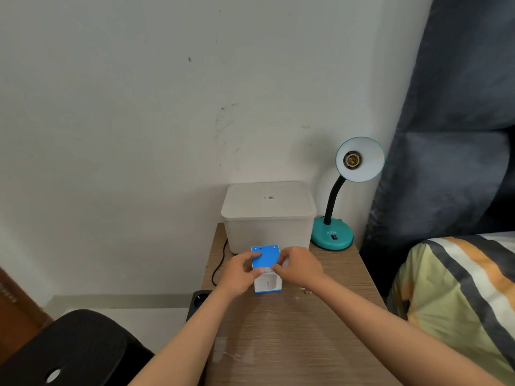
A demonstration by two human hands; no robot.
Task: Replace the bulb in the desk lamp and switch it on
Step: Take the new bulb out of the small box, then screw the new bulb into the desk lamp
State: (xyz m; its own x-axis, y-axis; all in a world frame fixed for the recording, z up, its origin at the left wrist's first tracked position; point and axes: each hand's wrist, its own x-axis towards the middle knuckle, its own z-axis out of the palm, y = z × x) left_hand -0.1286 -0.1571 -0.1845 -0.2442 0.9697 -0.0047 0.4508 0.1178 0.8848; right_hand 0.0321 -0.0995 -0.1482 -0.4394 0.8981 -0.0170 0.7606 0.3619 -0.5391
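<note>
I'm at the unboxing step, I'd say — the desk lamp (345, 196) at the back right of the worktop (320, 316) has an empty socket (351, 160), its shade tipped toward me, so the new bulb is presumably inside the blue and white bulb box (266, 270) I've got in front of me. Both hands are on it: left hand (241, 271) wraps the left side w/ fingers curled over the blue top flap, right hand (296, 267) pinches the top right edge, fingers bent in tight. Next I need to lift that flap & draw the bulb out gently — can't see the bulb itself yet. The lidded white storage bin (269, 215) sits just behind the box.
</note>
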